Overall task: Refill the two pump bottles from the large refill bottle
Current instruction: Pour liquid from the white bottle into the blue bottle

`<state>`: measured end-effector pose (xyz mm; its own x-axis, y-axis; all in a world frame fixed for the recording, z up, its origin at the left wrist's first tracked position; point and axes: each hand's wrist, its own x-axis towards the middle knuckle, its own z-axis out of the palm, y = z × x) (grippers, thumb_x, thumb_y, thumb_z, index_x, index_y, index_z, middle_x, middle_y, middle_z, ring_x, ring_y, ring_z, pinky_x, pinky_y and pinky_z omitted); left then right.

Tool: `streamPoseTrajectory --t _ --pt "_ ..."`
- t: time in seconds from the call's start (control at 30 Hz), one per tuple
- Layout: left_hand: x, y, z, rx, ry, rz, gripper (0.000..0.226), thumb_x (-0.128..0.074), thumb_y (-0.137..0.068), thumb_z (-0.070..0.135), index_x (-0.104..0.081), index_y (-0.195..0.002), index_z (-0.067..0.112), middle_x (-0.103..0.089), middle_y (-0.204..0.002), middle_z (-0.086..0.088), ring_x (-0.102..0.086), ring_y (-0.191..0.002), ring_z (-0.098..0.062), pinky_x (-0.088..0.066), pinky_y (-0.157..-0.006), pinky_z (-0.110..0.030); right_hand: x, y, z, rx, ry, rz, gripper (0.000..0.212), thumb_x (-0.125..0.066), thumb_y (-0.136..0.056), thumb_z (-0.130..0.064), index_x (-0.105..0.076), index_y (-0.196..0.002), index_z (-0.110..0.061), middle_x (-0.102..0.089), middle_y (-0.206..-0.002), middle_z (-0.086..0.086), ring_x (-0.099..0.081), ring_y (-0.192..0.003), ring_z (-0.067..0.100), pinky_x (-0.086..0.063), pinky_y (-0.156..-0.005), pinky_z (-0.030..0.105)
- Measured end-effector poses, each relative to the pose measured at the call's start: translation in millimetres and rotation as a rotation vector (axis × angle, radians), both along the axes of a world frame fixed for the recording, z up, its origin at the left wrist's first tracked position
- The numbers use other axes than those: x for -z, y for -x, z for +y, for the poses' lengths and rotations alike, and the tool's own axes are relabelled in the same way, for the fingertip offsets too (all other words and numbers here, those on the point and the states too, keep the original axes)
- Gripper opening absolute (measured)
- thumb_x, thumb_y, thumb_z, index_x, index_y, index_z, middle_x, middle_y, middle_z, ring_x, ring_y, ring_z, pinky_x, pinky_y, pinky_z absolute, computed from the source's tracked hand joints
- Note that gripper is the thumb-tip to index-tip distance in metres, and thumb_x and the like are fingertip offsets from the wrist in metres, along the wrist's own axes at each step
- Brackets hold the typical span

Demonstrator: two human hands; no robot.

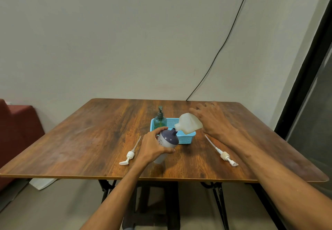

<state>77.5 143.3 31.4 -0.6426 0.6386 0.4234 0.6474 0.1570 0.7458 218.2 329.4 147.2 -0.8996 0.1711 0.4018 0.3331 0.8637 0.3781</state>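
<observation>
Two hands working over a wooden counter (100, 131); refill in progress at frame centre.

Left hand (152, 148) is gripping a white pump bottle with a purple shoulder (168, 139), pump removed, tilting it so its open neck is pointing toward the refill bottle (188, 124). That translucent refill bottle is lying tipped over the right part of a blue basket (185, 138), mouth just beside the purple bottle's neck. Right hand (213, 120) is spreading over the refill bottle's far end; whether its grip is closing on it cannot be told. A green pump bottle (159, 122), pump fitted, is standing upright in the basket's left rear corner. Two loose white pump heads are lying on the counter: one lower left (129, 155), one lower right (223, 154).
</observation>
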Motion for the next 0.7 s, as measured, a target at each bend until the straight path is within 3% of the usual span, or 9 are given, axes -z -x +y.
streamPoseTrajectory --t 0.43,0.7 --pt "-0.9 0.2 -0.5 0.005 0.005 -0.001 0.085 -0.094 -0.056 0.038 -0.058 -0.132 0.022 -0.063 -0.127 0.005 -0.059 -0.107 -0.005 -0.046 -0.091 -0.015 -3.5 0.2 -2.6 0.003 -0.027 -0.004 0.048 -0.068 -0.091 -0.033 -0.048 -0.134 -0.031 -0.061 -0.124 0.003 -0.059 -0.112 0.028 -0.041 -0.098 0.045" --pt "0.0 -0.2 -1.4 0.003 0.003 -0.001 0.086 -0.093 -0.057 0.038 -0.057 -0.132 0.021 -0.064 -0.127 0.004 -0.06 -0.108 -0.007 -0.051 -0.098 -0.028 -3.8 0.4 -4.2 0.008 -0.036 -0.014 0.052 -0.07 -0.09 -0.035 -0.047 -0.136 -0.031 -0.06 -0.128 0.004 -0.058 -0.115 0.03 -0.04 -0.1 0.045"
